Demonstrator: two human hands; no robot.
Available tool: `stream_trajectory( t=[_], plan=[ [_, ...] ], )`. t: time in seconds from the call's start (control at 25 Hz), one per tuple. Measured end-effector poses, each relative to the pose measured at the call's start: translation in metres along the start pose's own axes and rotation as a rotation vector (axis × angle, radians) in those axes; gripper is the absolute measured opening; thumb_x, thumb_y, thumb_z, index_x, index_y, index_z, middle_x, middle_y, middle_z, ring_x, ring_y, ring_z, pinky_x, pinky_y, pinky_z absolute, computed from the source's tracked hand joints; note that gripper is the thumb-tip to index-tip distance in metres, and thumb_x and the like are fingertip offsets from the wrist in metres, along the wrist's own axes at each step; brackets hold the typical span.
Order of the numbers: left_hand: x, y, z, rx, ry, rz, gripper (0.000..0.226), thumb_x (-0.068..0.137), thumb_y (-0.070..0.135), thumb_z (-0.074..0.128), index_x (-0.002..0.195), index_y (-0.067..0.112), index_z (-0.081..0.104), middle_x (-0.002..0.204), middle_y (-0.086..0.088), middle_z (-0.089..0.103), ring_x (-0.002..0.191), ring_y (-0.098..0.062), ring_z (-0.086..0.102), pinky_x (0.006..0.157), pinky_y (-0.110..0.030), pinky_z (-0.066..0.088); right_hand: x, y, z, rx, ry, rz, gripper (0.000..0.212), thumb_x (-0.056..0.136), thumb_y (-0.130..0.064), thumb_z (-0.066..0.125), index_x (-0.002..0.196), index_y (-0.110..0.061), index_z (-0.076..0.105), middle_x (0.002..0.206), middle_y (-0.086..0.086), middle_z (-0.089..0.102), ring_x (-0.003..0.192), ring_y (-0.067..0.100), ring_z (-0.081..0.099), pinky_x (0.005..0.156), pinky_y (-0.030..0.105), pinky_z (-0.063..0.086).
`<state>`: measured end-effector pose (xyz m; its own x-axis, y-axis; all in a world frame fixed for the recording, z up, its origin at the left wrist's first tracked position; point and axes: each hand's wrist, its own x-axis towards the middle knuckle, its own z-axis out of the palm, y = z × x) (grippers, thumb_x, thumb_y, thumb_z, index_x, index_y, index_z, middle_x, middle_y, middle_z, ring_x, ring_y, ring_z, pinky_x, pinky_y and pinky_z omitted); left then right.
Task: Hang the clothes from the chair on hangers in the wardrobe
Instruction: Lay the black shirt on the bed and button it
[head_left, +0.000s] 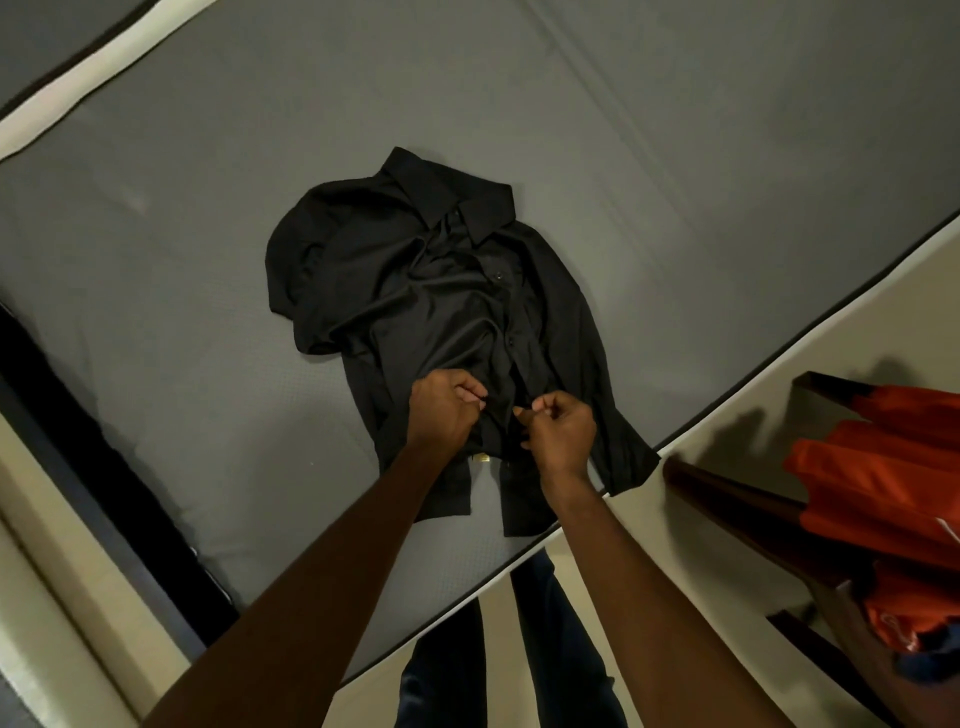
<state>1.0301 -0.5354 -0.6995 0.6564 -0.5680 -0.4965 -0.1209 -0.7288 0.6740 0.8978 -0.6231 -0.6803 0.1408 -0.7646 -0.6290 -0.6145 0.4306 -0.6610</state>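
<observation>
Lying collar-away on the grey-sheeted bed (208, 218) is one black button-up collared shirt (415, 291), rumpled, its hem near the bed's near edge. Two bare hands are working at its lower front placket: the left hand (441, 410) is pinching the fabric in a clenched grip, and the right hand (561, 431) is pinching the opposite edge likewise. One orange garment (878, 499) is draping over one dark wooden chair (737, 499) at the right.
</observation>
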Motion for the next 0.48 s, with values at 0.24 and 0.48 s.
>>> stream_trajectory(
  t=[0.24,0.48],
  plan=[
    [0.001,-0.010,0.016,0.048,-0.034,0.017,0.009,0.081,0.009,0.083,0.082,0.011,0.074,0.074,-0.002,0.070,0.069,-0.013,0.065,0.082,-0.029,0.058,-0.003,0.003,-0.006,0.068,0.019,-0.053,0.025,0.076,-0.001,0.085,0.065,-0.013,0.065,0.062,0.003,0.061,0.060,0.020,0.057,0.067,0.049,0.059],
    [0.006,-0.015,0.025,0.131,0.001,-0.041,0.019,0.081,0.012,0.081,0.073,0.018,0.065,0.076,-0.003,0.069,0.076,-0.021,0.066,0.082,-0.038,0.058,-0.013,0.004,-0.010,0.102,-0.046,-0.031,0.024,0.079,-0.001,0.082,0.066,-0.014,0.066,0.063,0.003,0.061,0.062,0.022,0.060,0.065,0.043,0.058]
  ],
)
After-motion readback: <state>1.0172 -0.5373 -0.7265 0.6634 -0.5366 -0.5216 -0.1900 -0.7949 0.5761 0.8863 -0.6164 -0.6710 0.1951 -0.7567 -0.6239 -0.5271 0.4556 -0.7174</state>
